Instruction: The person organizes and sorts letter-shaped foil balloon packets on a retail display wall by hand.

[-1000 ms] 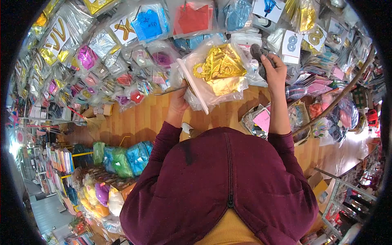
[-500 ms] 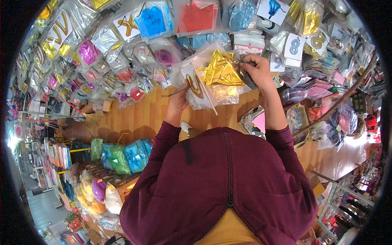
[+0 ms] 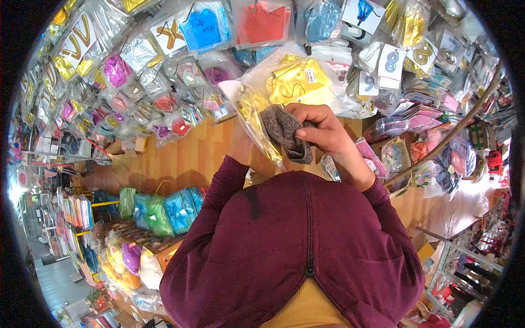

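My right hand pinches a grey-brown knitted cloth against the front of some clear plastic packets. Inside these packets are folded gold foil pieces, probably balloons, and one carries a small white label. On the left, my left hand grips the packets by their side edge. Its fingers are mostly hidden behind the plastic. A thin metal rod sticks out to the left beside that hand.
A wall of hanging packets with foil items fills the far side. Shelf goods in blue and green bags stand at lower left. A curved brown pole crosses on the right. Wooden flooring lies below.
My right hand has come down and toward me, bringing the knitted cloth in front of the packets. The packets have turned and tilted; the card with a printed gold shape no longer shows.
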### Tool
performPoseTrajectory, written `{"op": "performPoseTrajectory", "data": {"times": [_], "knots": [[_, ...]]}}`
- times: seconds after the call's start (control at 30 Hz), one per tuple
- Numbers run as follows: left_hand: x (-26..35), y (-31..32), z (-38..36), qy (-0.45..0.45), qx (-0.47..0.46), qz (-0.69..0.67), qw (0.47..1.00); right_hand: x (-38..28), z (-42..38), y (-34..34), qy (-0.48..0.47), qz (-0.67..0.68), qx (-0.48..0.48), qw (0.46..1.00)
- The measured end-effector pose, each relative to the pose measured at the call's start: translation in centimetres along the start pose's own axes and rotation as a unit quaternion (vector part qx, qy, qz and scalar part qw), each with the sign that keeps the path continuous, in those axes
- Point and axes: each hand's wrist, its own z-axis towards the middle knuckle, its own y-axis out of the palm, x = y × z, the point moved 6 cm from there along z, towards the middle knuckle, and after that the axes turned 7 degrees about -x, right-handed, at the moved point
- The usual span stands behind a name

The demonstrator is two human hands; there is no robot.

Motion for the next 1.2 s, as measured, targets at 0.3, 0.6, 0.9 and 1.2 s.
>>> {"op": "performPoseTrajectory", "data": {"times": [0.3,0.6,0.9,1.2], "knots": [[0.5,0.8,-0.8,0.028,0.005,0.013,1.0,-6.0,-0.2,-2.9,-0.14,-0.403,0.247,0.87],[1.0,3.5,4.0,0.045,-0.014,0.043,0.998,5.2,3.8,-2.2,-0.037,-0.732,0.061,0.678],[1.9,3.5,-1.9,0.059,-0.001,0.06,0.996,2.6,1.6,-3.3,-0.047,-0.323,0.197,0.924],[1.4,4.9,-0.9,0.06,-0.008,0.074,0.995,8.8,-1.4,-13.3,-0.036,-0.123,0.292,0.948]]}}
